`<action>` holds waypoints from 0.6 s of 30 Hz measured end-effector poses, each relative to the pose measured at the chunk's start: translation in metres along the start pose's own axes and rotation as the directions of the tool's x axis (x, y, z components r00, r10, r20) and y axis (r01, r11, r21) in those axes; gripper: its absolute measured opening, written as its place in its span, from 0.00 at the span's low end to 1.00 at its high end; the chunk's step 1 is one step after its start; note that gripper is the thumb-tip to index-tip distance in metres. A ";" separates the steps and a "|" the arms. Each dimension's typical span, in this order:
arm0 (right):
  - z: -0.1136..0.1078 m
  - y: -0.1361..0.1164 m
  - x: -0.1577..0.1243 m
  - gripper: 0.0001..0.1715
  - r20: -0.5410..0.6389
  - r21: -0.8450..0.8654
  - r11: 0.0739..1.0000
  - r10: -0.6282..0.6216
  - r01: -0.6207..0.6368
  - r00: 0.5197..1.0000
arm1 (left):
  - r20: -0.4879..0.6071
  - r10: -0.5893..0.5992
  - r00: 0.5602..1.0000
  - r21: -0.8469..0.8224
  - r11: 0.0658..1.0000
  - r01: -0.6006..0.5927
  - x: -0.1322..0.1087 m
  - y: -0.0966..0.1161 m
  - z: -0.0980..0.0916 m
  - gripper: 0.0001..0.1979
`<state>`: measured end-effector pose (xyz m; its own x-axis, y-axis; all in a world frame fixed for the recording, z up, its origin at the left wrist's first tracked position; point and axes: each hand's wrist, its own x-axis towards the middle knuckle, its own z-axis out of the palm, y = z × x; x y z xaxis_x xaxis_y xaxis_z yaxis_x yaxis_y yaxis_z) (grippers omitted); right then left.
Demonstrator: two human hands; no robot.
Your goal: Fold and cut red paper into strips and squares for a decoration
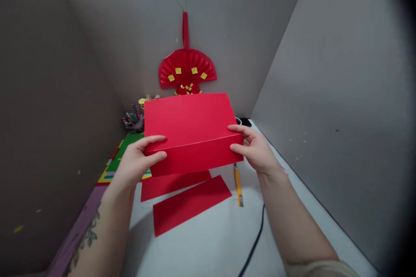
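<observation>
I hold a red paper sheet (191, 132) up above the white table (211, 242), bent along a crease across its middle. My left hand (138, 162) pinches its left edge with thumb and fingers closed on it. My right hand (255, 147) grips the right edge the same way. Under the sheet lie two red paper strips (190, 203) flat on the table.
A yellow utility knife (238, 185) lies right of the strips. A black cable (255, 242) runs toward me. A red pleated paper fan (186, 69) hangs on the back wall. A cup of pens (133, 120) and a stack of coloured paper (125, 156) sit at the left.
</observation>
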<state>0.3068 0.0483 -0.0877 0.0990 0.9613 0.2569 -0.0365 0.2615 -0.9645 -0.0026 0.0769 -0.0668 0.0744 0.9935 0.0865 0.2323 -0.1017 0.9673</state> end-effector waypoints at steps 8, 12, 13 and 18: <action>0.002 -0.002 -0.004 0.15 -0.129 -0.356 0.910 -0.274 0.213 0.953 | -0.109 0.273 0.956 0.260 0.936 -0.237 -0.004 0.004 -0.002 0.24; 0.004 -0.005 -0.006 0.05 -0.128 -0.540 0.775 -0.461 0.329 0.878 | -0.171 0.494 0.852 0.475 0.799 -0.369 -0.004 0.001 -0.001 0.12; 0.004 -0.006 -0.006 0.04 -0.128 -0.556 0.759 -0.483 0.340 0.866 | -0.173 0.540 0.823 0.519 0.761 -0.390 -0.004 0.001 -0.001 0.10; 0.000 -0.006 -0.006 0.02 -0.106 -0.654 0.662 -0.560 0.366 0.822 | -0.107 0.669 0.735 0.579 0.643 -0.501 -0.006 0.003 -0.004 0.05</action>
<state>0.3063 0.0412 -0.0834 0.2071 0.6345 0.7446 0.6627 0.4689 -0.5839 -0.0063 0.0711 -0.0639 0.1060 0.6677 0.7368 0.6738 -0.5931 0.4406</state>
